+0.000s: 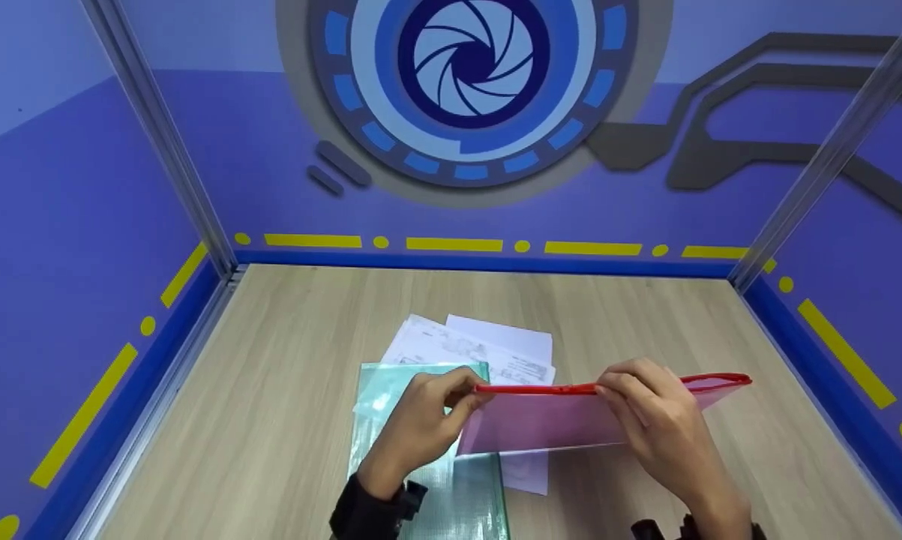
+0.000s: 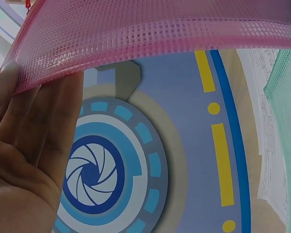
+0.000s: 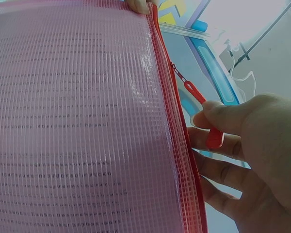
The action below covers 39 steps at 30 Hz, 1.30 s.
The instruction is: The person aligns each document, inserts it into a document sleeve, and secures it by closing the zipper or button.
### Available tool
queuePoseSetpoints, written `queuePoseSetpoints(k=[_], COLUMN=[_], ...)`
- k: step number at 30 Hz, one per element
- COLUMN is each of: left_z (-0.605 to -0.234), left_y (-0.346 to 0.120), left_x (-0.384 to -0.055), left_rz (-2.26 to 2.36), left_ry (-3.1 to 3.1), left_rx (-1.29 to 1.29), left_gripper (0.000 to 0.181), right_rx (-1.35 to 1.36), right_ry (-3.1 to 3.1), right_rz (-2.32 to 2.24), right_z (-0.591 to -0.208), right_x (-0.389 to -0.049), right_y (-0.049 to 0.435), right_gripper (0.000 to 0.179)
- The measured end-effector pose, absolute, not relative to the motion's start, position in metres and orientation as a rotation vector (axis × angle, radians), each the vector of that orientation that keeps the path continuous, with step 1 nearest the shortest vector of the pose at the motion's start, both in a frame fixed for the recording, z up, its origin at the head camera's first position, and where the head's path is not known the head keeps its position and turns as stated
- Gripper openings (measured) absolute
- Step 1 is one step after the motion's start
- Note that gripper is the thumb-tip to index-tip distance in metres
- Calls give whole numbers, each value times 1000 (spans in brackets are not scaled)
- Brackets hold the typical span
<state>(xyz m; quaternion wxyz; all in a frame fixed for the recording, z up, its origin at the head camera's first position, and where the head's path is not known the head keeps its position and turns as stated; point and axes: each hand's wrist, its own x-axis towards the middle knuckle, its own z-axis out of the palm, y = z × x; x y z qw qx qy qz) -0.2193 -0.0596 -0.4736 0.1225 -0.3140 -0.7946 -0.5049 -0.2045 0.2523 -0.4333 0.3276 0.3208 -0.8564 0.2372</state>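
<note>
**Both hands hold the pink mesh pouch point(image 1: 548, 421) by its red zip edge point(image 1: 537, 389)**

The pouch is raised above the table point(image 1: 286, 375), zip edge uppermost. The left hand point(image 1: 419, 424) pinches the corner at the edge's left end; the right hand point(image 1: 664, 420) is farther along, pinching the red zip pull point(image 3: 196, 92) between thumb and finger. Beyond the right hand, the edge parts into two red lines.

The right hand covers part of the pouch in the head view. The green mesh folder point(image 1: 469, 499) below is cut off by the bottom of that view and overlaps loose papers point(image 1: 458, 345), whose print is too small to read.

Only the right wrist view shows the pull and the blurred rows of print behind the pink mesh. The left wrist view shows the thumb on one side of the corner, fingers on the other.
</note>
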Motion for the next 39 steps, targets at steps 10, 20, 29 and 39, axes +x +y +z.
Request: queuePoseSetpoints(k=[10,20,29,39], left_z=[-474,-474,-474,-474], left_y=[-64,-65,-68,-74], left_x=[-221,-220,-221,-222], left_rz=[-1479,-1488,-1495,-1500], left_ry=[-2309,-2321,-2330,-2324], left_rx=[-876,-872,-862,-827], left_gripper=[5,5,6,6], right_rx=[842,813,816,835], right_ry=[-2229,-2263,-2229,-2217], right_rz=[626,628,624,622], right_z=[-432,-431,-432,-432], right_x=[-205,-203,-204,-204], right_y=[255,254,256,257], right_gripper=[29,28,32,30])
